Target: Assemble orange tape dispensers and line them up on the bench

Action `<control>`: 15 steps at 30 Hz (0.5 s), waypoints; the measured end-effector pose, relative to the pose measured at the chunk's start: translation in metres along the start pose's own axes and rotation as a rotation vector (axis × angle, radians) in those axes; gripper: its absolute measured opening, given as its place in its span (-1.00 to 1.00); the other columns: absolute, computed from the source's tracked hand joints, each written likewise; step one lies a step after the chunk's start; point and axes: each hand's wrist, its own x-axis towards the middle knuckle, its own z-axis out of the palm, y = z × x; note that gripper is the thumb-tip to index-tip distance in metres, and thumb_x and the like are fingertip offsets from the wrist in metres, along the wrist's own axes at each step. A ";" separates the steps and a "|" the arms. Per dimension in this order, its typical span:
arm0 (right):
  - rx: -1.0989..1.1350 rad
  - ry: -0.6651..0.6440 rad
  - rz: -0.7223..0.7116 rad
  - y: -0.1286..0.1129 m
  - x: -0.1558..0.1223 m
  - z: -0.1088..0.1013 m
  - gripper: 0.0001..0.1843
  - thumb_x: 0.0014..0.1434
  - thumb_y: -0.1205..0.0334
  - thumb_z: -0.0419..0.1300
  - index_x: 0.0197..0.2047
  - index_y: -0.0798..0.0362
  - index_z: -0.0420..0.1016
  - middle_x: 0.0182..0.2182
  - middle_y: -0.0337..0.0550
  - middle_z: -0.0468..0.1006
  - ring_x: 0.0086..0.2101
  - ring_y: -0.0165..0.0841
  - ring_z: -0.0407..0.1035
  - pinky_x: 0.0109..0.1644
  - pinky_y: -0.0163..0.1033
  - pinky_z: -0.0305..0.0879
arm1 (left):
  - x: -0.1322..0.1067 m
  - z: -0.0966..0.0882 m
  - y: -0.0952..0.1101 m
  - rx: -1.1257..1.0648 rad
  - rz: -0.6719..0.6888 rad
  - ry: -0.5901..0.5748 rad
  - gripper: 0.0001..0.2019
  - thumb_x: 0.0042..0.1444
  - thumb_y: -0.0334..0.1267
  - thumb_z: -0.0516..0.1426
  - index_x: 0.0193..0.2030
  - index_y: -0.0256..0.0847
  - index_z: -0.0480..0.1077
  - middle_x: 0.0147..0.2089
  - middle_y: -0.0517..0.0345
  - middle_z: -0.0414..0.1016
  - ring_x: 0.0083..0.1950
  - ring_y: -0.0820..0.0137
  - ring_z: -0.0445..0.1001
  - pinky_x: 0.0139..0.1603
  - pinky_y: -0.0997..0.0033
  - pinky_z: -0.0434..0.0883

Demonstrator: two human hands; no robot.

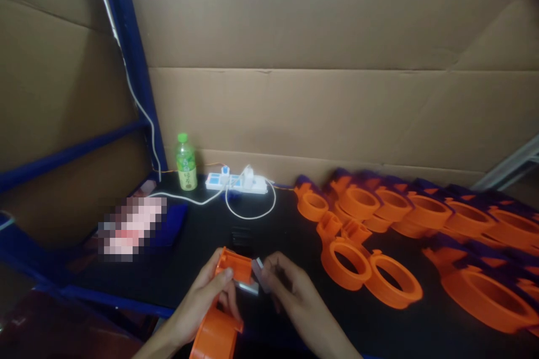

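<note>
My left hand (217,287) is closed around an orange plastic tape dispenser (214,336). Its boxy head (236,263) sticks up between thumb and fingers, and the round body hangs below, cut off by the bottom edge. A shiny metal strip (246,288) shows along the lower side of the head. Just to the right, my right hand (286,280) pinches a small thin grey piece (260,274) close beside the head. Blur hides its exact kind and whether it touches the dispenser.
Several orange tape dispensers (393,280) cover the right of the black table (202,241). Small dark pieces (241,236) lie beyond my hands. A green bottle (186,162) and a white power strip (217,180) with cables stand before a cardboard wall (337,112). A blue post (132,39) rises at left.
</note>
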 end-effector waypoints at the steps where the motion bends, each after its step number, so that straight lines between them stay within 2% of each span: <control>1: -0.012 0.001 -0.012 0.001 0.000 0.000 -0.65 0.30 -0.04 0.09 -0.34 0.06 0.25 -0.46 -0.32 0.24 -0.50 -0.51 0.13 -0.46 -0.40 0.11 | 0.000 0.000 0.000 -0.001 -0.003 -0.005 -0.56 0.27 -0.10 0.08 0.22 -0.22 0.19 -0.60 0.22 0.50 -0.58 0.38 0.52 -0.55 0.53 0.31; 8: -0.102 0.000 -0.060 0.004 0.003 -0.006 -0.68 0.31 -0.01 0.10 -0.34 0.07 0.26 -0.46 -0.31 0.26 -0.46 -0.49 0.15 -0.40 -0.40 0.12 | -0.001 -0.003 -0.002 -0.006 -0.043 -0.018 -0.50 0.29 -0.12 0.06 0.30 -0.21 0.09 -0.61 0.23 0.51 -0.57 0.36 0.55 -0.54 0.53 0.36; 15: 0.019 -0.007 -0.054 0.005 0.005 0.002 -0.67 0.33 -0.03 0.05 -0.33 0.06 0.24 -0.46 -0.31 0.25 -0.50 -0.50 0.15 -0.45 -0.40 0.13 | -0.001 -0.001 -0.001 0.042 -0.027 0.013 -0.55 0.28 -0.10 0.07 0.24 -0.21 0.14 -0.61 0.25 0.52 -0.58 0.35 0.56 -0.53 0.52 0.39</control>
